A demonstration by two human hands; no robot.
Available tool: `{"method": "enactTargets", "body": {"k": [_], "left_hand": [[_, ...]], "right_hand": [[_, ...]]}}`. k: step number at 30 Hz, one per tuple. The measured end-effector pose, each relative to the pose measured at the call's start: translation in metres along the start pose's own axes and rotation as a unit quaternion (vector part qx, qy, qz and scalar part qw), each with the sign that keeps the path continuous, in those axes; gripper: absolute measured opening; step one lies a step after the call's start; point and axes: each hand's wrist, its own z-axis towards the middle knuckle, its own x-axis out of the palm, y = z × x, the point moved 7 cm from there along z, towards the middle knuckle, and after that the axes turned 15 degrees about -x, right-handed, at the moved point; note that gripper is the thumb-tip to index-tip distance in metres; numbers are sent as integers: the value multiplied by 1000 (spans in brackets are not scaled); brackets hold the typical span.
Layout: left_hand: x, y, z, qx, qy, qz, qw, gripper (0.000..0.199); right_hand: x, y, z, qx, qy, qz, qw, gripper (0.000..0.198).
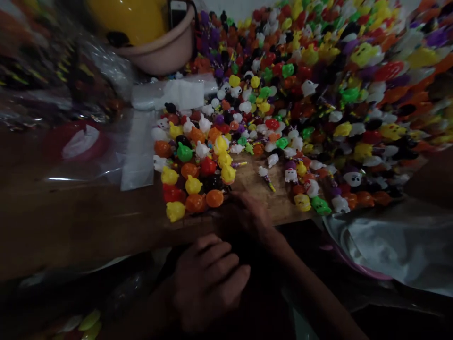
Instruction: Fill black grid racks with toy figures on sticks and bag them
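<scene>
Block of small plastic figures (193, 184) on the wooden surface (116, 208), in rough rows near the front edge. Long axis of the block runs away from the person, leaning slightly left at the far end. Heads mostly face up; finer facing of each one too dim to read. Yellow, orange, red, green, white and black mixed; three yellow ones line up along the right side, an orange one at the near right corner.

Hands: right hand (251, 212) just beside that near right corner, fingers directed left, fingertips lost in shadow; cannot tell how far open it is or whether it grips anything. Left hand (212, 278) nearer the body, below the block, fingers curled and pointing right; contents of the curl hidden, cannot tell. Block lies beyond the left hand and ahead-left of the right.

Single stick piece (267, 178) lies apart, beyond the right hand; white head at the far left, patterned stick slanting toward the near right.

Around: large heap of figures (307, 87) crowding the back and right. Back left, pink basin (159, 56) with a yellow object (130, 21) and a phone (178, 15). Left of the block, pale strip (138, 151) and clear plastic. Right hand partly covers the surface edge.
</scene>
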Motion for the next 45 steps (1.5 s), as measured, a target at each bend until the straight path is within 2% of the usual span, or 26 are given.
{"method": "enactTargets", "body": {"k": [1,4,6,8,10,13,17,21,24,27,30,33,35,38,40,42,45], "left_hand": [[17,2,-3,21,22,12,999,60],[57,28,4,-14,12,80,997,61],[75,47,11,-55,2,143,988,57],[82,59,13,-85,-5,206,975,53],[81,64,13,-97,-9,260,961,50],[74,64,11,-88,-8,310,947,49],[69,62,9,-65,2,326,943,61],[70,63,8,-67,-7,339,938,69],[69,62,6,-68,-25,339,938,62],[65,51,6,-49,-45,333,941,47],[62,34,11,-47,-70,313,946,38],[67,18,21,-38,-79,271,959,34],[75,16,29,-28,-78,258,963,32],[88,30,37,-47,-62,285,955,33],[94,44,36,-63,-44,306,949,39],[99,54,33,-70,-27,314,947,43],[102,60,30,-77,-18,316,945,44]], "right_hand": [[-12,-7,2,12,-18,-25,999,21],[-33,-33,18,63,-25,-123,990,23],[-28,-50,35,87,29,-184,979,23],[-14,-63,50,102,102,-220,965,22],[0,-73,60,114,150,-248,950,25],[9,-79,62,123,165,-268,941,30],[0,-76,52,118,150,-262,946,31],[-16,-71,31,163,144,-225,950,30],[-24,-64,16,171,110,-192,960,28],[-30,-56,10,173,71,-194,963,26],[-30,-48,19,166,60,-229,957,25],[-31,-46,40,152,85,-269,947,25],[-45,-51,52,169,93,-308,932,26],[-92,-69,64,237,92,-403,879,33],[-124,-83,73,257,111,-446,850,38],[-143,-97,82,251,140,-453,844,35],[-141,-120,92,227,209,-427,850,38]]}}
